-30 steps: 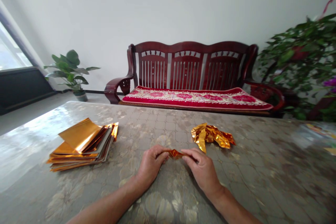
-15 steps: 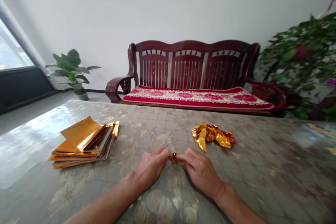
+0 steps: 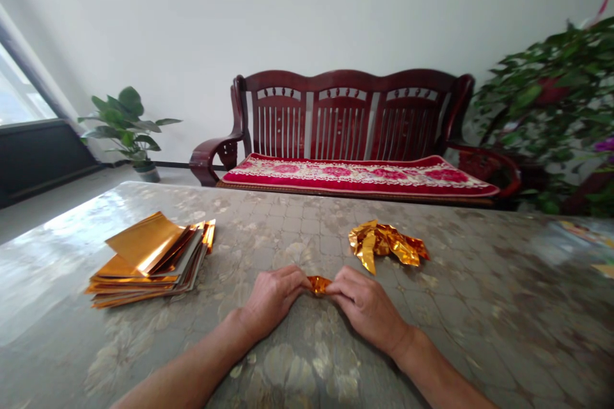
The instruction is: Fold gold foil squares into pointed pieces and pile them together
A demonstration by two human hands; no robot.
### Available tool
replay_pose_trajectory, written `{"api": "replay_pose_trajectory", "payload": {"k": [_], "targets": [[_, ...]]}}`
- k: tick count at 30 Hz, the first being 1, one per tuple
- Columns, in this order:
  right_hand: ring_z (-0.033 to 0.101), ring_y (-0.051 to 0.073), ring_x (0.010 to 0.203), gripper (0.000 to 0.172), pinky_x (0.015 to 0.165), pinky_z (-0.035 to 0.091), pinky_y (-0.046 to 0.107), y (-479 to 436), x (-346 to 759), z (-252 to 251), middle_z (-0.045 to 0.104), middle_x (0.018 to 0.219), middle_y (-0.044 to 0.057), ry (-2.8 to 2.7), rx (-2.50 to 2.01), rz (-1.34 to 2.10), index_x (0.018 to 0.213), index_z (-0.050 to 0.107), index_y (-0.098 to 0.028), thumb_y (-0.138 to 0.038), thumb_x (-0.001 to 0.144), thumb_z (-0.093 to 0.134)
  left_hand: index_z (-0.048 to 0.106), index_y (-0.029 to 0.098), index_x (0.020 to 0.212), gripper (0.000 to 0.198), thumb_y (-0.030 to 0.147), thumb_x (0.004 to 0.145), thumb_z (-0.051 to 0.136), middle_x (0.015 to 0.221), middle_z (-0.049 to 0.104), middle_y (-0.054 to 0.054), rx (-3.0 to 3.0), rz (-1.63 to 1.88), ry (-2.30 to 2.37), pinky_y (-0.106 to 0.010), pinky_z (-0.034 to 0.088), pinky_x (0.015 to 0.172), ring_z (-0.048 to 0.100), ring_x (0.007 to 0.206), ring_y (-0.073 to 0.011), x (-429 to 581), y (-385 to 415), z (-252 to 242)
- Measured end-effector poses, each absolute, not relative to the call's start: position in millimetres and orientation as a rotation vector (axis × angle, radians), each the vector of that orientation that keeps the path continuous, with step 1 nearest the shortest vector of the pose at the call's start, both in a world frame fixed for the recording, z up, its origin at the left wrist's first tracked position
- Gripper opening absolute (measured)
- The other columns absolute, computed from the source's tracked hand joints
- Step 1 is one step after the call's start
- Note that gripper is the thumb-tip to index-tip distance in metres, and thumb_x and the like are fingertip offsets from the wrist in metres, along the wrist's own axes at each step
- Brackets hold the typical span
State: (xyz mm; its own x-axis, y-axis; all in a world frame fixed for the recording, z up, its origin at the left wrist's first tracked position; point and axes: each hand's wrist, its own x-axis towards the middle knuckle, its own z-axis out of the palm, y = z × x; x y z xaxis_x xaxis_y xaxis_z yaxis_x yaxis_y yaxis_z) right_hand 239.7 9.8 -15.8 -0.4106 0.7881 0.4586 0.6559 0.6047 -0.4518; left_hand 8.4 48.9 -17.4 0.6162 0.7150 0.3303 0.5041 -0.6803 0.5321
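Observation:
Between my two hands, low over the middle of the table, is a small folded piece of gold foil paper [image 3: 318, 284]. My left hand [image 3: 275, 297] pinches its left end, fingers pressed together. The right end is pinched by my right hand [image 3: 367, 307]. My fingertips cover both ends, so only the shiny middle shows. Beyond my right hand lies a heap of crumpled or folded gold foil pieces [image 3: 386, 244]. To the left sits a stack of flat gold foil sheets [image 3: 144, 255], some showing grey backs, the top ones askew.
The table [image 3: 268, 364] has a patterned grey-brown cover. At its right edge lies a clear plastic bag [image 3: 570, 239]. Behind the table stands a dark red wooden bench [image 3: 340, 121] with a red floral cushion [image 3: 364, 174]. Potted plants [image 3: 127, 124] flank it on both sides.
More of the gold foil's middle now shows between my fingertips, and it looks wider. My right fingers have curled into a pinch on its end. The view has shifted slightly.

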Motion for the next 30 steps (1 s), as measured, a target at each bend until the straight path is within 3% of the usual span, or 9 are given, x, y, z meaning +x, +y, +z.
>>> {"api": "replay_pose_trajectory", "payload": {"k": [19,23,30], "targets": [[0.059,0.015,0.078,0.021,0.069,0.044,0.024,9.1,239.2,-15.9,0.06,0.082,0.003,-2.278,-1.124,0.157,0.092,0.069,-0.021,-0.015,0.096,0.049,0.071,0.026,0.09,0.021,0.025,0.097,0.051,0.082,0.072,0.002,2.517,0.785,1.005,-0.02,0.045,0.072,0.067,0.079,-0.013,8.8,49.2,-21.1],[0.06,0.015,0.081,0.019,0.071,0.045,0.024,8.6,240.0,-16.5,0.062,0.085,0.004,-2.274,-1.104,0.147,0.1,0.068,-0.021,-0.018,0.097,0.05,0.069,0.025,0.09,0.013,0.021,0.093,0.057,0.085,0.073,0.003,2.445,0.804,1.062,-0.019,0.045,0.072,0.067,0.08,-0.0123,8.4,49.0,-21.5],[0.06,0.015,0.079,0.02,0.069,0.046,0.024,11.7,245.1,-17.6,0.063,0.084,0.003,-2.254,-1.054,0.148,0.094,0.066,-0.02,-0.012,0.095,0.049,0.066,0.022,0.082,0.014,0.016,0.088,0.056,0.079,0.07,0.003,2.277,0.834,1.079,-0.02,0.045,0.071,0.065,0.075,-0.0126,9.4,46.2,-18.2]]}}
